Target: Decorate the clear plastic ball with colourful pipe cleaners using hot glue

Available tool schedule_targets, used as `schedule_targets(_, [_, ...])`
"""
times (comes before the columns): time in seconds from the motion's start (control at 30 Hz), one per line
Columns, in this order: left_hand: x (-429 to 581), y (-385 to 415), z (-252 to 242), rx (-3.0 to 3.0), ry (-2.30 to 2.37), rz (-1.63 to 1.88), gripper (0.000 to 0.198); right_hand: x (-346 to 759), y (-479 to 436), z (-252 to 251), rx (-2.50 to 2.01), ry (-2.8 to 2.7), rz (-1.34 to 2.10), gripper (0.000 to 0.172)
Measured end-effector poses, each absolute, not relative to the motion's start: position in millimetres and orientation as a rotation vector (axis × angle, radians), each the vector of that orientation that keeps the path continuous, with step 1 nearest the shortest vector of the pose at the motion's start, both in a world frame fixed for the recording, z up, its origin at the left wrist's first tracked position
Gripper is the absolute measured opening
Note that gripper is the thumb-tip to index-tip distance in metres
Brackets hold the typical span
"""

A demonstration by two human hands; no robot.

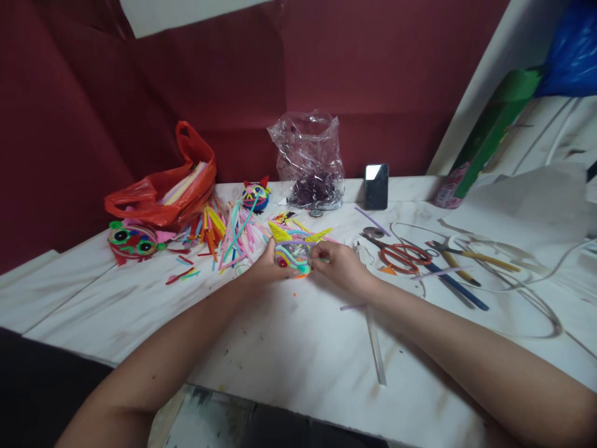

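Between my two hands is a small craft figure built of coloured pipe cleaners, with yellow ear-like pieces on top, a red spot at left and a clear, shiny middle. My left hand is closed round its left side. At the right side, my right hand has its fingers pinched together against the figure, by a purple pipe cleaner across its top. What the right fingertips pinch is too small to make out. Behind and left lie loose pipe cleaners in many colours.
Left stand a finished-looking face figure, a smaller one and a red bag. A clear bag and a black phone-like object stand behind. Right are orange-handled scissors, pliers and cables; a pale strip lies in front.
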State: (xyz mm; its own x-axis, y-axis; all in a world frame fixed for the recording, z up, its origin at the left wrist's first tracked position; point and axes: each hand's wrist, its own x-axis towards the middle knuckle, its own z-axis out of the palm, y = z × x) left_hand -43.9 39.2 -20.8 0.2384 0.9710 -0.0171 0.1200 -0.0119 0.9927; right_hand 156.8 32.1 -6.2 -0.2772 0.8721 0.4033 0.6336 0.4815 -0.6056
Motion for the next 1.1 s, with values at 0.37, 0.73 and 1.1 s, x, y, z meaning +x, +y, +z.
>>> schedule_targets(0.37, [-26.4,35.5,-27.0,1.439,1.112,1.209,0.088,152.3,28.5,-6.7,-1.221,-2.042,0.434,0.009])
schedule_targets(0.73, [-29.4,42.9,-30.1,1.326,1.157,1.228,0.084,164.2,40.0,-0.2,-1.192,-2.038,0.526,0.008])
schedule_targets(1.1, [-29.1,45.9,-33.4,1.349,1.174,1.244,0.085,161.4,37.0,-4.6,-1.156,-2.123,0.433,0.012])
